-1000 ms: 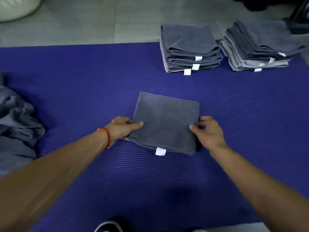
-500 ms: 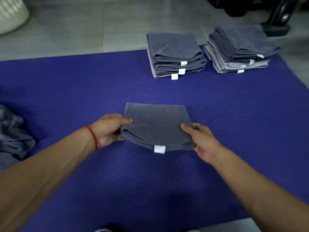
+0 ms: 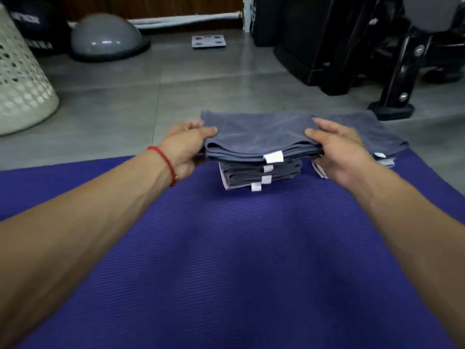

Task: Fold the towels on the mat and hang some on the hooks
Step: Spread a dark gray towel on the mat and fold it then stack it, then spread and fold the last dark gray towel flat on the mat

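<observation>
Over the purple mat (image 3: 239,260), the left hand (image 3: 185,149) and right hand (image 3: 338,151) grip opposite edges of a folded grey towel (image 3: 259,137), thumbs on top, just above the near towel stack (image 3: 259,176); beyond, grey floor (image 3: 201,81) and a white basket (image 3: 20,79)

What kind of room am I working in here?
Probably a home gym or fitness room: a grey balance dome and a scale sit on the tiled floor, black equipment frames stand at right, and the towels are stacked on a purple mat.
</observation>
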